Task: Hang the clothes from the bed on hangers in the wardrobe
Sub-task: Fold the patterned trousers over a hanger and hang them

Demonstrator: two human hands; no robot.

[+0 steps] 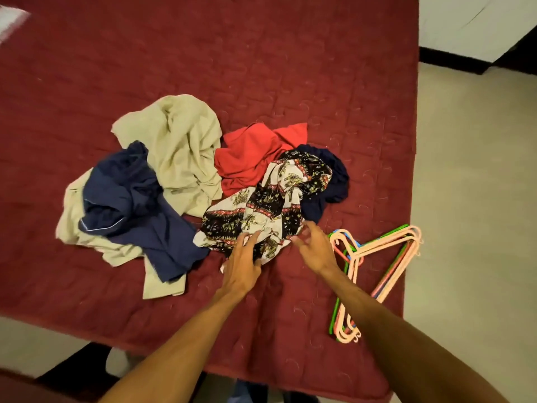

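The left hand [243,264] lies nearly flat, fingers resting on the near edge of the patterned garment [270,205]. The right hand [315,248] is loosely spread with half-curled fingers, holding nothing, just beside the same edge. The clothes lie on the bed [290,68] from 10 to 1 o'clock of the hands: one patterned, one red garment [250,155], two navy garments [130,199], and beige cloth [186,146], whether one piece or two I cannot tell. One bundle of hangers [354,267] lies at 3 o'clock, too overlapped to count.
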